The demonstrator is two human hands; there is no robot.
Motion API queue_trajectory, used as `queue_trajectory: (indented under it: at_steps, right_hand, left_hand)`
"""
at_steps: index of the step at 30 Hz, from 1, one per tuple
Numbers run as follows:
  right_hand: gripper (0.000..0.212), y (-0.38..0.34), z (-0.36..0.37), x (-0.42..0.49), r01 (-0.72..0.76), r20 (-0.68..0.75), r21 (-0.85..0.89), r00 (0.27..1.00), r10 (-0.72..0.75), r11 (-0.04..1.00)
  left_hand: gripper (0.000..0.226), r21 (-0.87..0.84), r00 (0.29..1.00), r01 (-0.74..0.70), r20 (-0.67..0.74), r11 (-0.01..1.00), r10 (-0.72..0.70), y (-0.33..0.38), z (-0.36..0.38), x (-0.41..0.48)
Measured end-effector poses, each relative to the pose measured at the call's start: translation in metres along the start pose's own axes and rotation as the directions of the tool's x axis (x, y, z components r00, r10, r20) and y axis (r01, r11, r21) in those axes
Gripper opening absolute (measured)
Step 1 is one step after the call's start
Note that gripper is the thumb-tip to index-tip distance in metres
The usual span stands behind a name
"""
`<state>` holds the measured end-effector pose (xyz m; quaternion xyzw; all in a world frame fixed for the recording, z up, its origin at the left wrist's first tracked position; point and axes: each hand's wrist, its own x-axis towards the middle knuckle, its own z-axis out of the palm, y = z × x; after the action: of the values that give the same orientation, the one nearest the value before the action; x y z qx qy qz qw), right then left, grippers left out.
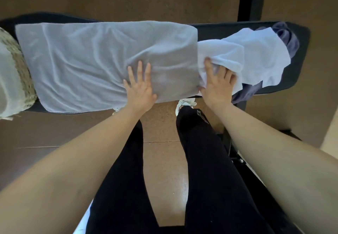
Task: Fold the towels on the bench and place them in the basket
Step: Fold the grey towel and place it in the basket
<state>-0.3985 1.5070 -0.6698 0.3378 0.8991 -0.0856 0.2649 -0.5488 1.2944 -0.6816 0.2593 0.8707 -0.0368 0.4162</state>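
grey towel [102, 56] spread on the counter [215, 31]; left hand [140, 87] flat on it, fingers straight. right hand [217, 82] on the white towel [256, 51], fingertips buried in a fold, grip unclear. basket [23, 73] cut off at left edge.

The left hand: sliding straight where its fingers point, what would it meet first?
Only more flat grey cloth towel under the left hand; then, probably, the far edge of the black padded bench.
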Motion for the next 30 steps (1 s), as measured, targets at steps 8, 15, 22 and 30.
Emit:
queue_trajectory:
  at_steps: [8,15,22,30]
  right_hand:
    - [0.076,0.028,-0.002,-0.005,-0.052,-0.104,-0.002,0.993,0.051,0.999]
    - [0.032,-0.024,-0.010,-0.002,-0.147,0.054,0.669,0.987,0.150,0.729]
    - [0.024,-0.043,-0.026,0.019,-0.307,0.235,0.814,0.950,0.204,0.493]
    - [0.013,-0.053,-0.078,0.095,-0.315,0.280,0.869,0.949,0.146,0.380]
  left_hand:
    - [0.077,0.073,0.972,-0.108,-0.200,0.991,0.121,0.047,-0.003,-0.001]
    - [0.046,-0.032,0.978,-0.187,-0.105,0.982,0.182,0.092,0.008,0.000]
    - [0.038,0.006,0.944,-0.330,0.006,0.944,0.330,0.069,0.004,0.002]
    - [0.046,-0.227,0.968,-0.116,0.192,0.967,0.161,0.079,-0.006,-0.005]
